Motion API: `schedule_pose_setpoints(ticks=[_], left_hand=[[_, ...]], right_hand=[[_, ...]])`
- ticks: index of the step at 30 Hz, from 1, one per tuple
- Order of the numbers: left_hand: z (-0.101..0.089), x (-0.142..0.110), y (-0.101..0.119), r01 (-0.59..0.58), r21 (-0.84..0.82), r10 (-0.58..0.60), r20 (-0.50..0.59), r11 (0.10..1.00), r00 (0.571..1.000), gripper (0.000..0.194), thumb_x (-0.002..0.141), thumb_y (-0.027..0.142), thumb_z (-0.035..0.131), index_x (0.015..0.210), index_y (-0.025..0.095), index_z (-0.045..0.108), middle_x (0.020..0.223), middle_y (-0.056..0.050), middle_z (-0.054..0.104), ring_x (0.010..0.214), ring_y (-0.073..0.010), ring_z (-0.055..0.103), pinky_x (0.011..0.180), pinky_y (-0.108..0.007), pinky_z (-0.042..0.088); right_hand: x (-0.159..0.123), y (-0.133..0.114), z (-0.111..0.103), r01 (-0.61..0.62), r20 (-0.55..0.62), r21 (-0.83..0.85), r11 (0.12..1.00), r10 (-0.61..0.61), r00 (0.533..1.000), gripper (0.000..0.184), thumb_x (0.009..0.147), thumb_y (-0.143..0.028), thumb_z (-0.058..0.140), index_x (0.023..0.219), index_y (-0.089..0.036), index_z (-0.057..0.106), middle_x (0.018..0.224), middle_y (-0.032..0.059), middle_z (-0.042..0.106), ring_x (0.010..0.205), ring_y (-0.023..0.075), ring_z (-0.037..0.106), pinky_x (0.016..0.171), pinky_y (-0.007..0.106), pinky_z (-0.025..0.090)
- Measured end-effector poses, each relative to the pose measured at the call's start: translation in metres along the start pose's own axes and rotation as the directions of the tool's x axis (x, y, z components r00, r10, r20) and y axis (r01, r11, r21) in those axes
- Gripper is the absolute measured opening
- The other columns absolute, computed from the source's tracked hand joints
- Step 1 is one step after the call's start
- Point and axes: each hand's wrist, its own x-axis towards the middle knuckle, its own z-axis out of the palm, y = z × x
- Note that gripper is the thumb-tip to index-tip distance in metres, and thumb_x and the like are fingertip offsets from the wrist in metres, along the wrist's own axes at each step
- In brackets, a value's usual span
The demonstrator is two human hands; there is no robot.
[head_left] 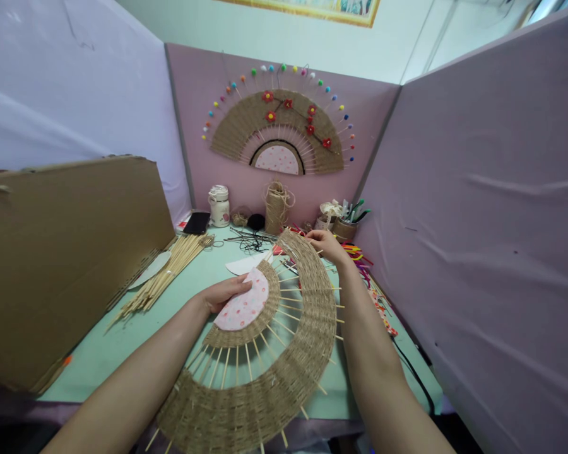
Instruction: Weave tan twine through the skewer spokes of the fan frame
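A half-round fan woven of jute twine over wooden sticks (293,353) lies flat on the green table (123,340), with a pink flowered fabric half-disc (244,306) at its centre. My left hand (224,293) rests flat on that pink centre with its fingers stretched out. My right hand (324,243) is at the far end of the woven band, its fingers curled onto the edge of the weave by the stick ends.
A big cardboard sheet (66,252) leans at the left, with a bundle of wooden sticks (165,277) beside it. A finished fan (279,129) hangs on the back partition. A white jar (219,205), a twine spool (276,208), a tool cup (344,228) and coloured scraps line the back and right.
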Motion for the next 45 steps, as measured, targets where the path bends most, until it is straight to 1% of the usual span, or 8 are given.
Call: schedule_pose_setpoints(ticks=[5, 11, 19, 23, 29, 34, 38, 45], left_hand=[[0.000, 0.000, -0.001, 0.004, 0.033, -0.004, 0.012, 0.999, 1.000, 0.059, 0.068, 0.027, 0.075, 0.121, 0.015, 0.050, 0.092, -0.009, 0.070, 0.070, -0.0188, 0.067, 0.065, -0.030, 0.053], [-0.001, 0.002, -0.004, 0.046, 0.061, -0.047, 0.016, 0.997, 0.999, 0.056, 0.067, 0.029, 0.075, 0.116, 0.015, 0.052, 0.090, -0.009, 0.070, 0.070, -0.0189, 0.067, 0.064, -0.030, 0.053], [-0.003, 0.003, -0.005, 0.056, 0.066, -0.058, 0.026, 0.996, 0.998, 0.060, 0.066, 0.030, 0.076, 0.118, 0.015, 0.051, 0.091, -0.009, 0.070, 0.072, -0.0197, 0.067, 0.068, -0.032, 0.053], [-0.001, 0.002, -0.004, 0.059, 0.070, -0.060, 0.024, 0.996, 0.998, 0.058, 0.064, 0.030, 0.077, 0.114, 0.014, 0.053, 0.090, -0.009, 0.070, 0.071, -0.0193, 0.067, 0.066, -0.031, 0.053], [0.001, 0.001, -0.003, 0.060, 0.063, -0.061, 0.021, 0.996, 0.998, 0.059, 0.063, 0.030, 0.078, 0.114, 0.014, 0.053, 0.089, -0.008, 0.070, 0.069, -0.0186, 0.067, 0.065, -0.031, 0.053], [-0.001, 0.001, -0.003, 0.052, 0.057, -0.054, 0.021, 0.997, 0.998, 0.060, 0.065, 0.029, 0.077, 0.117, 0.016, 0.051, 0.090, -0.008, 0.070, 0.072, -0.0191, 0.067, 0.066, -0.031, 0.053], [-0.002, 0.002, -0.003, 0.048, 0.059, -0.050, 0.027, 0.997, 0.998, 0.061, 0.065, 0.029, 0.077, 0.118, 0.015, 0.050, 0.090, -0.009, 0.070, 0.073, -0.0198, 0.067, 0.067, -0.032, 0.053], [-0.002, 0.001, -0.003, 0.053, 0.051, -0.055, 0.024, 0.997, 0.998, 0.057, 0.065, 0.029, 0.077, 0.115, 0.016, 0.053, 0.091, -0.008, 0.070, 0.070, -0.0185, 0.067, 0.066, -0.031, 0.053]], right_hand=[[0.004, 0.002, -0.002, 0.092, -0.096, -0.116, 0.989, -0.103, 0.990, 0.024, 0.064, -0.038, 0.062, 0.058, -0.016, 0.055, 0.051, -0.0036, 0.046, 0.049, 0.0080, 0.038, 0.045, 0.020, 0.030], [0.007, 0.004, -0.001, 0.143, -0.084, -0.089, 0.986, -0.151, 0.985, 0.021, 0.067, -0.036, 0.059, 0.072, -0.016, 0.061, 0.066, 0.0006, 0.058, 0.059, 0.0116, 0.049, 0.053, 0.022, 0.041], [0.010, 0.007, 0.001, 0.172, -0.110, -0.107, 0.979, -0.184, 0.977, 0.021, 0.069, -0.034, 0.056, 0.074, -0.015, 0.063, 0.065, 0.0015, 0.059, 0.059, 0.0126, 0.050, 0.053, 0.024, 0.043], [0.011, 0.009, 0.002, 0.178, -0.142, -0.108, 0.978, -0.192, 0.971, 0.021, 0.069, -0.034, 0.056, 0.073, -0.015, 0.064, 0.065, 0.0016, 0.061, 0.059, 0.0130, 0.052, 0.056, 0.025, 0.044], [0.012, 0.009, 0.001, 0.170, -0.139, -0.107, 0.980, -0.184, 0.973, 0.022, 0.070, -0.035, 0.057, 0.074, -0.015, 0.064, 0.068, 0.0024, 0.062, 0.058, 0.0127, 0.052, 0.053, 0.024, 0.041], [0.014, 0.012, -0.002, 0.237, -0.192, -0.188, 0.953, -0.272, 0.943, 0.023, 0.071, -0.036, 0.058, 0.072, -0.014, 0.065, 0.066, 0.0022, 0.061, 0.060, 0.0125, 0.050, 0.057, 0.024, 0.039], [0.017, 0.014, -0.005, 0.264, -0.247, -0.163, 0.951, -0.298, 0.922, 0.024, 0.071, -0.038, 0.059, 0.073, -0.014, 0.065, 0.067, 0.0022, 0.062, 0.060, 0.0123, 0.050, 0.058, 0.024, 0.039], [0.016, 0.014, -0.004, 0.253, -0.248, -0.153, 0.955, -0.285, 0.926, 0.024, 0.071, -0.039, 0.059, 0.072, -0.015, 0.064, 0.065, 0.0016, 0.060, 0.059, 0.0121, 0.049, 0.057, 0.024, 0.038]])
